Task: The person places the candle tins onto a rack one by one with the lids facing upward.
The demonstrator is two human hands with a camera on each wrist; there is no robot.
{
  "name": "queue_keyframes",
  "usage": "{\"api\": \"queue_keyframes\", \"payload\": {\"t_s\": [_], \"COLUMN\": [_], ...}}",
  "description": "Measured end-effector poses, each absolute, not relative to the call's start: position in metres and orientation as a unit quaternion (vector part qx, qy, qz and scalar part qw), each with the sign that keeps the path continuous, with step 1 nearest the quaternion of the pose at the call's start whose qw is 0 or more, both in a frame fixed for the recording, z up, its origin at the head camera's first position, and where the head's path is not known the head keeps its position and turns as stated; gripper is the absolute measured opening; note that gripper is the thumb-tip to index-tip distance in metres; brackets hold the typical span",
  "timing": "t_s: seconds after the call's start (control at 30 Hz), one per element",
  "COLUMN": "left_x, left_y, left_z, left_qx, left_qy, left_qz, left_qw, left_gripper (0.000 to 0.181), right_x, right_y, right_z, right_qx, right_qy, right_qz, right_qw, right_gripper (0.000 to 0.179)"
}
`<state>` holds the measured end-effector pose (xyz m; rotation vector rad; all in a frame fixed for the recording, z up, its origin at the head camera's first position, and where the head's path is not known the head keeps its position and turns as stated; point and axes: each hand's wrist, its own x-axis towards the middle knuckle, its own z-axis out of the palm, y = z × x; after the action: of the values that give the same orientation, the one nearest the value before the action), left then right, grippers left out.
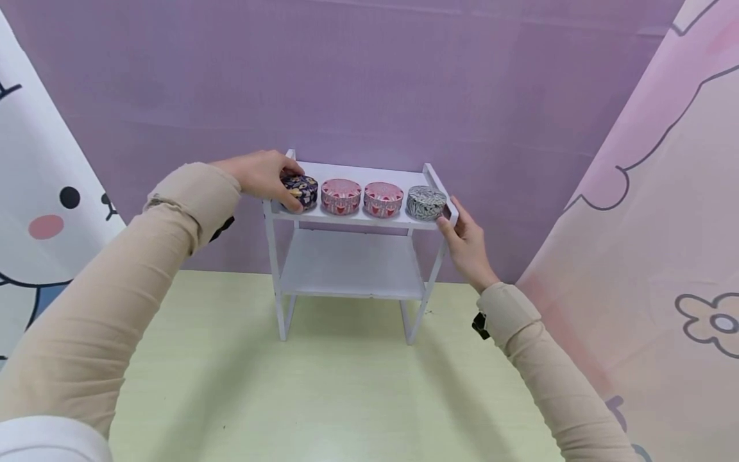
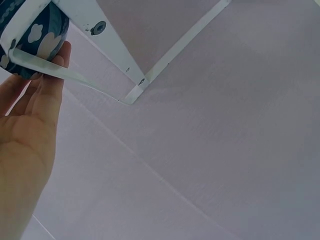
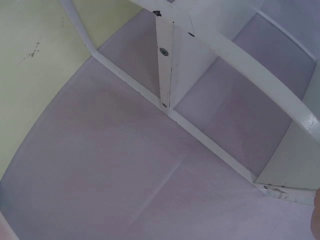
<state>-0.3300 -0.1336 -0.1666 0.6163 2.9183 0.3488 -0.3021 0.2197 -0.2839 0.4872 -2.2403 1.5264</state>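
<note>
A row of round lidded tins sits along the front of the white two-tier shelf's top board. At the left end my left hand grips a dark navy floral tin, thumb in front and fingers behind. The left wrist view shows that hand from below, at the floral tin beyond the white frame. Two pink patterned tins, one beside the other, stand in the middle. A grey-green leaf-patterned tin is rightmost. Beside it, my right hand holds the shelf's right front corner.
The lower board hangs between the white legs on a pale yellow-green floor. Behind the shelf is a purple cloth wall. Printed cartoon panels stand at left and right.
</note>
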Motion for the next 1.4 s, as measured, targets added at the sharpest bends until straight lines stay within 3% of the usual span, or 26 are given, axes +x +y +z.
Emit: {"api": "queue_keyframes", "payload": {"t_s": [0.4,0.7,1.0,1.4], "left_x": [-0.335,-0.334,-0.327,-0.317], "left_y": [-0.144,-0.16,-0.162,-0.147], "left_z": [-0.171,-0.184,-0.196,-0.211], "left_qx": [0.215,0.208,0.201,0.151], "left_qy": [0.954,0.912,0.881,0.844], "left_qz": [0.196,0.345,0.428,0.502], "left_qw": [0.075,0.072,0.014,-0.114], "left_gripper": [0.083,0.081,0.069,0.052], "right_x": [-0.303,-0.303,-0.303,-0.3], "right_y": [0.218,0.217,0.217,0.219], "right_z": [-0.284,-0.282,-0.284,-0.278], "right_qx": [0.176,0.172,0.169,0.143], "right_qy": [-0.79,-0.786,-0.786,-0.789], "right_qz": [0.554,0.561,0.563,0.569], "right_qw": [0.196,0.196,0.194,0.182], "right_gripper": [0.06,0.058,0.06,0.06]}}
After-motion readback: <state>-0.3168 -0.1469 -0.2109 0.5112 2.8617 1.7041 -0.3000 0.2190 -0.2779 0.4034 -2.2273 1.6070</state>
